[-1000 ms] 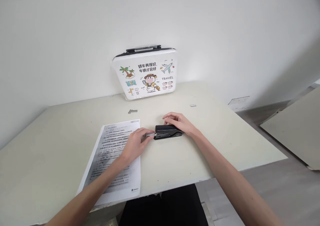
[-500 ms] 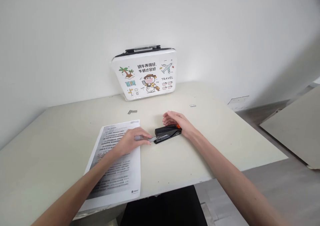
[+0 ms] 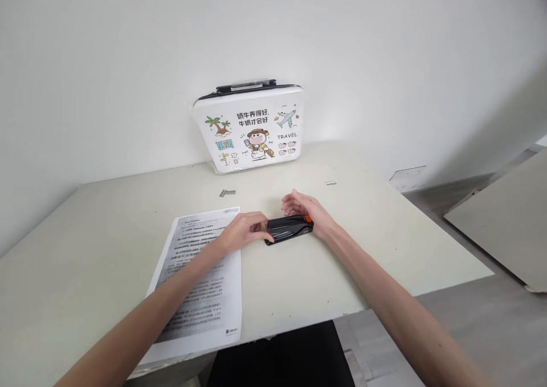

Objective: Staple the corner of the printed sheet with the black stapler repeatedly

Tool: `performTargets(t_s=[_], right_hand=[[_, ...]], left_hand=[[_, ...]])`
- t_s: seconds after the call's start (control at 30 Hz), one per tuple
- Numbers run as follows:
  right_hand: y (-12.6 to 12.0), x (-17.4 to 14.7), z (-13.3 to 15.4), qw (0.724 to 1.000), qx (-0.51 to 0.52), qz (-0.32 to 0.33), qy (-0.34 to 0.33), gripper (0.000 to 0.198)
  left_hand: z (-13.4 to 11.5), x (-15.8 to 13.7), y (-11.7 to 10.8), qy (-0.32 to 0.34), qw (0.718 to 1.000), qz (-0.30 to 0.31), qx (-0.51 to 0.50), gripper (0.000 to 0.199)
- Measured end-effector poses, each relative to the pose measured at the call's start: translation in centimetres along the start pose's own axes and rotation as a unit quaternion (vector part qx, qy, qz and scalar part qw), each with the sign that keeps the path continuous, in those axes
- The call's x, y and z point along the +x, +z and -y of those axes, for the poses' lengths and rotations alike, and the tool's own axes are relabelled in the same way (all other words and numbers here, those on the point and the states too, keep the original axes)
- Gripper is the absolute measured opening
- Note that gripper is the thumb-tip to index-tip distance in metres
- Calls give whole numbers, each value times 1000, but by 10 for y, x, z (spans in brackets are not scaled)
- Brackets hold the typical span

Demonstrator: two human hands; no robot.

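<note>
A black stapler [image 3: 287,229] with an orange part at its rear lies on the table. My left hand [image 3: 244,230] is closed at the stapler's front end, thumb below and fingers above. Around the stapler's rear end, my right hand [image 3: 310,211] is cupped, its palm against the orange part and its fingers loosely curved past the far side. My right thumb is hidden. A printed sheet of paper [image 3: 233,313] lies flat under my left forearm.
Silver staple strips [image 3: 227,193] lie behind the paper, and another small strip [image 3: 330,183] is farther right. A white cartoon-printed case [image 3: 252,130] stands against the wall. The table's front edge [image 3: 299,323] runs above a black seat [image 3: 282,358].
My left hand has moved right, up to the stapler's front. The grey piece it held, which stuck out of the stapler, no longer shows. My right hand stays at the rear.
</note>
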State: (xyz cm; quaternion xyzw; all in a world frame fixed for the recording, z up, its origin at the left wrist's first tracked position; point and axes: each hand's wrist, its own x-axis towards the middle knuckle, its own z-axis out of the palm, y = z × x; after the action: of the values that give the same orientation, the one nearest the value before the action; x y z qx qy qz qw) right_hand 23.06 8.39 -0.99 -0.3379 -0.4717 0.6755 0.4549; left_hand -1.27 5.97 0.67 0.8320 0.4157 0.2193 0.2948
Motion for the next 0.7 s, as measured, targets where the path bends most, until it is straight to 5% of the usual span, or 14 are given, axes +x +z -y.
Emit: performTargets(t_s=[0.13, 0.3, 0.4, 0.53, 0.7], right_hand=[[1, -2, -1, 997, -63, 26, -22, 51], [4, -7, -2, 977, -205, 27, -52, 50], [6, -9, -3, 967, -252, 13, -47, 54], [6, -10, -5, 963, -266, -11, -39, 54], [7, -12, -6, 962, -269, -21, -39, 52]], left_hand=[[4, -17, -16, 17, 998, -3, 63, 44], [47, -50, -58, -73, 960, -175, 208, 33], [73, -65, -74, -130, 932, -218, 257, 28], [83, -71, -68, -195, 923, -240, 230, 30], [62, -69, -37, -201, 936, -224, 181, 36]])
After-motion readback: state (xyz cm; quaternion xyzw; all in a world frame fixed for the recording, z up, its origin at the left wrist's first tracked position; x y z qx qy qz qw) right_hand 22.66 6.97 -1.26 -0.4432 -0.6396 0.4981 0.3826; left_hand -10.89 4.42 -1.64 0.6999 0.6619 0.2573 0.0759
